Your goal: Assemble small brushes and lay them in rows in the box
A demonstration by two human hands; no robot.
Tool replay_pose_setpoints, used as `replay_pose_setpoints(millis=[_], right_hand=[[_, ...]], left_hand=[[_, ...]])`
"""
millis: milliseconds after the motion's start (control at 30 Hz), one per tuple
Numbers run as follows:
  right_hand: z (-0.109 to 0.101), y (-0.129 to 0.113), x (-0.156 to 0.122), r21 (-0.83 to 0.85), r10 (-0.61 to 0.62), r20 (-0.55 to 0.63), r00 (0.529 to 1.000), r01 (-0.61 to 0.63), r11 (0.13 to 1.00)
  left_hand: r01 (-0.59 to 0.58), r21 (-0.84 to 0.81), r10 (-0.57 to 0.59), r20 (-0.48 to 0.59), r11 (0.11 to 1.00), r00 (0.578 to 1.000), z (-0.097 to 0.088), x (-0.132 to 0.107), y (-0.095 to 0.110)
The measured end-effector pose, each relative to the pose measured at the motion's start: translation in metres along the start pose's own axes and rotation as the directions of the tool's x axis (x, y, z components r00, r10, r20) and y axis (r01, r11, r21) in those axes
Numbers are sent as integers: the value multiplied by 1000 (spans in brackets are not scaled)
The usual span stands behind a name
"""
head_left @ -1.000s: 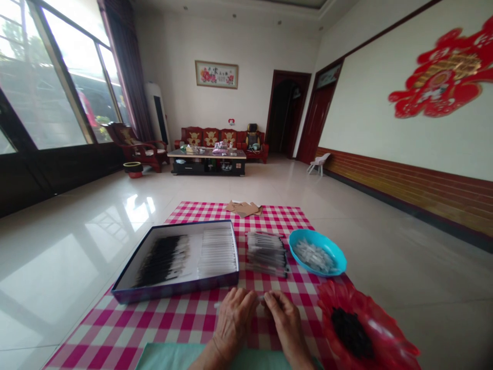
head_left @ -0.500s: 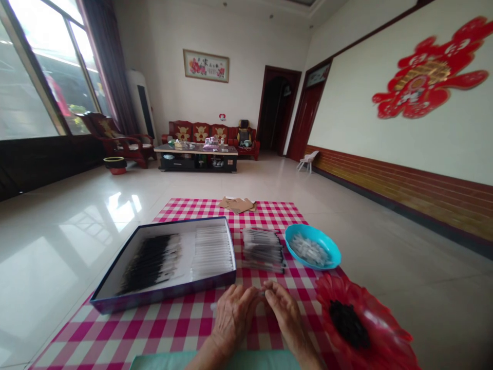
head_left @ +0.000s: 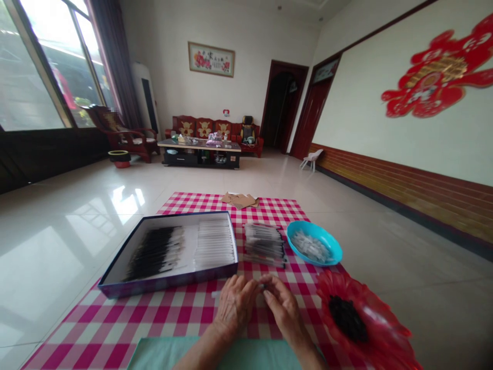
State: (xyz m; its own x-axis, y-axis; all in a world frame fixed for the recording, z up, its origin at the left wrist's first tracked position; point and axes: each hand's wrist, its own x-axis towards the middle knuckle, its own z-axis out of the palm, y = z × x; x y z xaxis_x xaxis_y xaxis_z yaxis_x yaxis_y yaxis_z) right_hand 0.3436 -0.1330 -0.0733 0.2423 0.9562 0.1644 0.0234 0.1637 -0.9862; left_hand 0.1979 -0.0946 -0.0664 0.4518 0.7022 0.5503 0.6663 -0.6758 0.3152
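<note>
My left hand [head_left: 234, 306] and my right hand [head_left: 282, 310] meet low over the red-and-white checked cloth [head_left: 162, 321], fingers curled together around a thin clear tube [head_left: 216, 295] whose end sticks out to the left. Just beyond them lies a shallow purple-edged box [head_left: 169, 281] holding rows of black-tipped pieces and clear tubes. A stack of filled clear tubes [head_left: 264, 244] sits right of the box. Further right stand a blue bowl [head_left: 331, 247] of small clear bits and a red flower-shaped tray [head_left: 381, 334] with a heap of small black pieces.
A green mat [head_left: 154, 357] lies at the cloth's near edge. Brown cardboard scraps [head_left: 239, 200] sit at the cloth's far end. Glossy tiled floor surrounds the cloth. A coffee table [head_left: 200, 152], red sofa and armchair stand at the far wall.
The view has shifted slightly up and right. Both hands stay together on the thin tube, fingers shifting a little.
</note>
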Motion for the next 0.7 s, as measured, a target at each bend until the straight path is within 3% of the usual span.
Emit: replay_pose_setpoints(millis=[167,300,600,700], right_hand=[[2,1,1,-119,12,-110,994,-25,993],[1,6,2,-231,-24,-89,996,3,973],[1,11,0,-11,-37,-18,999,37,999],[2,9,1,-66,-35,-61,998,31,997]], left_hand=[[-7,2,7,0,1000,1000,2,-2,-1],[-6,-1,6,4,1000,1000,2,-2,-1],[-19,10,19,13,1000,1000,3,-1,-2],[-19,18,19,4,1000,1000,4,-1,-2]])
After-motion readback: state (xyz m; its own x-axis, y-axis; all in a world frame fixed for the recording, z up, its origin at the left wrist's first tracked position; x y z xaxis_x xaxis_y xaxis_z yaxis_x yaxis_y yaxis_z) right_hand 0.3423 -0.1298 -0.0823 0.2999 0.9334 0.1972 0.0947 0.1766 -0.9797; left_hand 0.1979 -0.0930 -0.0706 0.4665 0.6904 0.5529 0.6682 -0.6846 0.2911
